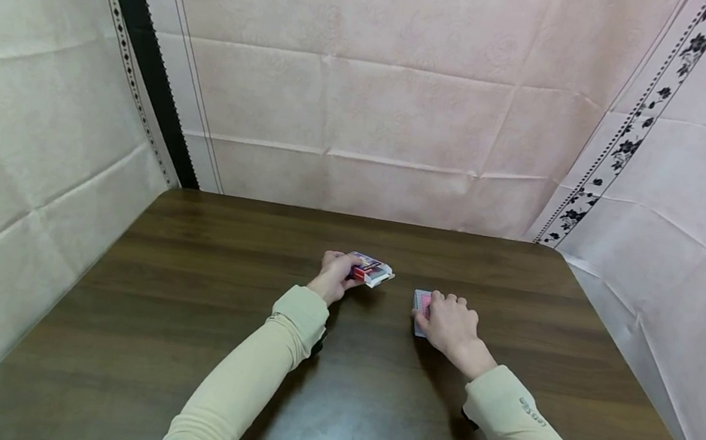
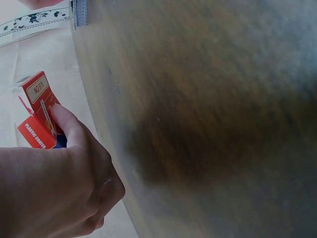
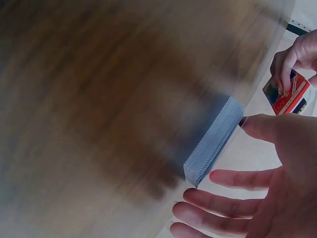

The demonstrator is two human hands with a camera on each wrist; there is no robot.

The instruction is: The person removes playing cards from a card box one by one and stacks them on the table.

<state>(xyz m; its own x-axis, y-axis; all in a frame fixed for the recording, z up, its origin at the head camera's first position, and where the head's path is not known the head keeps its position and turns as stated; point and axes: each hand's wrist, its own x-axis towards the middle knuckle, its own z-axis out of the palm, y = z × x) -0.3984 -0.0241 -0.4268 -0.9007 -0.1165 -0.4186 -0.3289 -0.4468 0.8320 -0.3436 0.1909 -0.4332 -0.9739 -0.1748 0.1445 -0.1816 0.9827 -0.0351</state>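
Observation:
A red and blue playing-card box [image 1: 371, 271] with its end flap open is gripped by my left hand [image 1: 334, 276], raised over the table. In the left wrist view, white lettering shows on the red end of the box [image 2: 38, 132], with the thumb along its side. A deck of cards [image 1: 420, 312] with a patterned back lies on the table, right of the box. Over the deck's right part is my right hand [image 1: 450, 324]. The right wrist view shows that hand's fingers spread and fairly straight, thumb and index tips close beside the deck [image 3: 214, 141]; firm contact cannot be made out.
The brown wooden table [image 1: 203, 350] reaches back to a pale cloth wall [image 1: 409, 122]. Similar cloth hangs on the left [image 1: 11, 123] and right [image 1: 701, 226], with a black strip and a floral border at the corners.

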